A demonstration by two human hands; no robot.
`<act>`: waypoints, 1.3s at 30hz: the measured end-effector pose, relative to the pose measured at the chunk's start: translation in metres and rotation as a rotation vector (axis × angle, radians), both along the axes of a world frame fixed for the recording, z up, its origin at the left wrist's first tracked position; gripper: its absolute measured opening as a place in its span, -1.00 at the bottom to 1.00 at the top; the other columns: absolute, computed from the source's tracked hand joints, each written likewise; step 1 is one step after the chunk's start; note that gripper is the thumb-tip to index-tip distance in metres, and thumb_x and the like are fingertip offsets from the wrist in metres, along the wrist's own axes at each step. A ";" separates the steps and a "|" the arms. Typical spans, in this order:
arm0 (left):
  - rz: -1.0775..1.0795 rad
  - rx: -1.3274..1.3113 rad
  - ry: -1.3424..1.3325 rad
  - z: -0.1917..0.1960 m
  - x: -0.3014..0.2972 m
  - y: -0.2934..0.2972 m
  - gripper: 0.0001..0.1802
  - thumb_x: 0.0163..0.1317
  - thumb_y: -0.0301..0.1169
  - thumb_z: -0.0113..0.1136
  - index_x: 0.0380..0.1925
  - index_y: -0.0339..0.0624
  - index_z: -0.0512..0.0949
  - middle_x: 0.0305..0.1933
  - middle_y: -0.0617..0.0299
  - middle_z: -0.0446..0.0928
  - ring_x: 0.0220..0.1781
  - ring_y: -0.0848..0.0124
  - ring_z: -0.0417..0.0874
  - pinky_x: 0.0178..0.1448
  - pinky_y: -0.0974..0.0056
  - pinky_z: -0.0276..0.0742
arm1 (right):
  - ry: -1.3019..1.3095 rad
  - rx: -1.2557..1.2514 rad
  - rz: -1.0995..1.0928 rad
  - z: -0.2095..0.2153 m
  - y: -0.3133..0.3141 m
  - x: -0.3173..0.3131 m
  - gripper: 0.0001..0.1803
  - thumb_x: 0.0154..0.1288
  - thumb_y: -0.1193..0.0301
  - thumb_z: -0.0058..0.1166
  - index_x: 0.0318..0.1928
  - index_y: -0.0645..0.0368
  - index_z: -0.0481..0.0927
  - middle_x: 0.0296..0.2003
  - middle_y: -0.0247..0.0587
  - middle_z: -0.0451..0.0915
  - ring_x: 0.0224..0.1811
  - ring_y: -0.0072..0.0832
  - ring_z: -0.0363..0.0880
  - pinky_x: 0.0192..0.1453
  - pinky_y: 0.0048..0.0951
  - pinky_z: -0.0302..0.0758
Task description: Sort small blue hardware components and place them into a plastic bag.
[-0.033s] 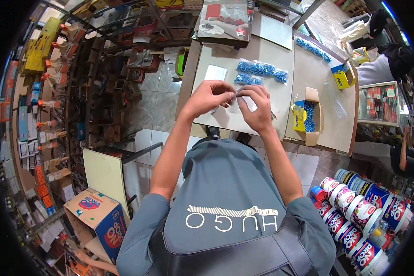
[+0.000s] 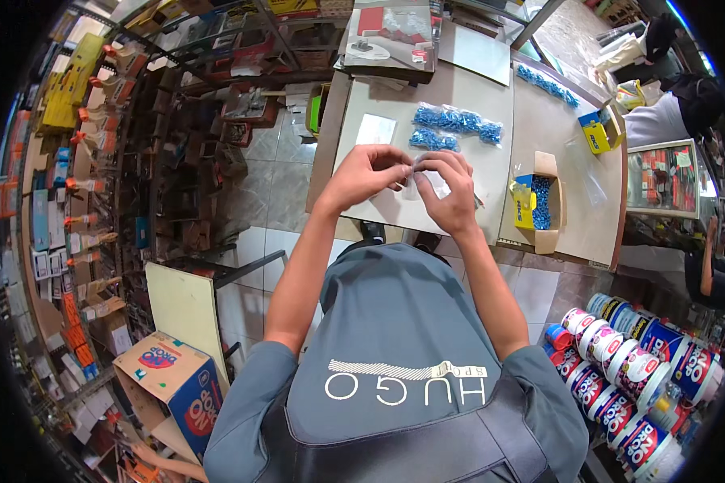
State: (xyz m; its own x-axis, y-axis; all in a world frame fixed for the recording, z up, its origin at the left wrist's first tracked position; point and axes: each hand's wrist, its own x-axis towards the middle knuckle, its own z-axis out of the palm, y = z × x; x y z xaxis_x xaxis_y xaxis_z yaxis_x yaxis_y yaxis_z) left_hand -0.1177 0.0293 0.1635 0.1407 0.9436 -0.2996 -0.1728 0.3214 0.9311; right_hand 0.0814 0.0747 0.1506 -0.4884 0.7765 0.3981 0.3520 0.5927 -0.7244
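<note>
Left hand and right hand pinch a thin, see-through plastic bag.
It looks light, floppy and slippery, so its edges seem best to hold.

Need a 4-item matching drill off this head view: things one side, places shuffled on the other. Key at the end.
1. Thin clear plastic
2. Larger open carton
3. Cluster of blue-filled bags
4. Printed tubs

A. On the table, just beyond both hands
B. Piled at the lower right of the view
C. Between the fingertips of the left hand and right hand
D. Near the table's front edge, right of the right hand

Pairs: 1-C, 2-D, 3-A, 4-B
</note>
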 end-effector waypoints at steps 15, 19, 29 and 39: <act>0.222 -0.244 -0.249 -0.018 0.053 -0.029 -0.74 0.22 -0.56 0.37 -0.10 -0.36 0.59 -0.16 0.10 0.68 -0.19 0.43 0.72 -0.06 0.36 0.72 | -0.186 -0.136 -0.132 0.009 -0.045 0.042 -0.70 0.13 0.33 0.34 -0.09 0.02 0.72 -0.07 -0.21 0.57 0.12 -0.25 0.42 0.26 -0.16 0.17; 0.213 -0.259 -0.252 -0.015 0.064 -0.027 -0.74 0.21 -0.54 0.39 -0.11 -0.33 0.59 -0.19 0.15 0.68 -0.19 0.44 0.72 -0.04 0.36 0.72 | -0.155 -0.210 -0.126 0.002 -0.042 0.053 -0.72 0.15 0.37 0.31 -0.09 0.04 0.71 -0.18 -0.30 0.63 0.03 -0.35 0.52 0.21 -0.19 0.17; 0.285 -0.121 -0.107 -0.022 0.102 -0.025 -0.83 0.23 -0.57 0.25 -0.18 -0.31 0.57 -0.19 0.20 0.61 -0.23 0.47 0.68 -0.03 0.32 0.73 | -0.075 -0.283 -0.114 0.005 -0.042 0.069 -0.78 0.17 0.43 0.29 -0.15 0.14 0.69 -0.28 -0.28 0.68 -0.18 -0.38 0.65 0.15 -0.24 0.29; 0.394 0.116 0.334 -0.020 0.128 -0.023 -0.83 0.23 -0.54 0.25 -0.18 -0.29 0.54 -0.26 0.25 0.60 -0.29 0.54 0.65 -0.21 0.42 0.56 | 0.146 -0.365 -0.116 -0.006 -0.039 0.074 -0.83 0.12 0.58 0.23 -0.23 0.30 0.61 -0.35 -0.17 0.67 -0.33 -0.34 0.66 -0.13 -0.34 0.51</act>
